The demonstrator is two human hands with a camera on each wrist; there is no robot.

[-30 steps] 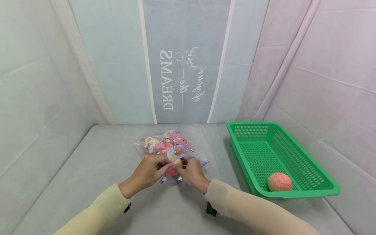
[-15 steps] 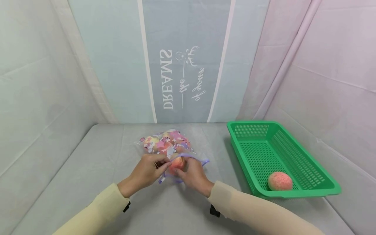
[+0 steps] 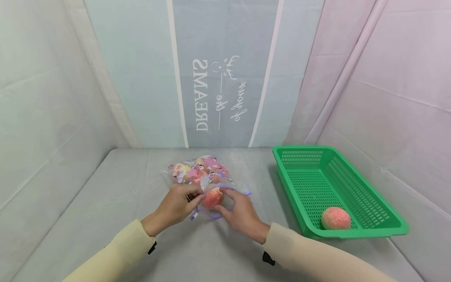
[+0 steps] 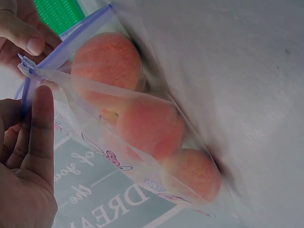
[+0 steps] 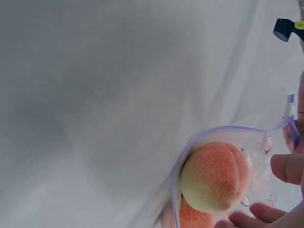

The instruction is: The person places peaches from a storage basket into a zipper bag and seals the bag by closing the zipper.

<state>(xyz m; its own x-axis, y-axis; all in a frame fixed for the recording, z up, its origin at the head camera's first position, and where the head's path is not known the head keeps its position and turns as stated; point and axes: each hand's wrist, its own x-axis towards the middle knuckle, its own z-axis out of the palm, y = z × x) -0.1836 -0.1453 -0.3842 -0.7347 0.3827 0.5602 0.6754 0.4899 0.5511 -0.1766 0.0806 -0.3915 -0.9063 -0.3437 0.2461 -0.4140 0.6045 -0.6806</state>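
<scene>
Clear plastic bag [image 3: 201, 177], its mouth held wide by your hands
Your left hand [image 3: 175, 206] pinches the purple zip edge while your right hand [image 3: 240, 212] cups the peach [image 3: 213, 198] at the opening; beyond, another peach [image 3: 335, 218] sits in the green basket [image 3: 366, 203].

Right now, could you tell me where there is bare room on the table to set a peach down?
The green basket is mostly free; one peach lies at its near end. Bare cloth lies left of the zip bag and between bag and basket. It is crowded at the bag's mouth, where left hand and right hand meet.
</scene>
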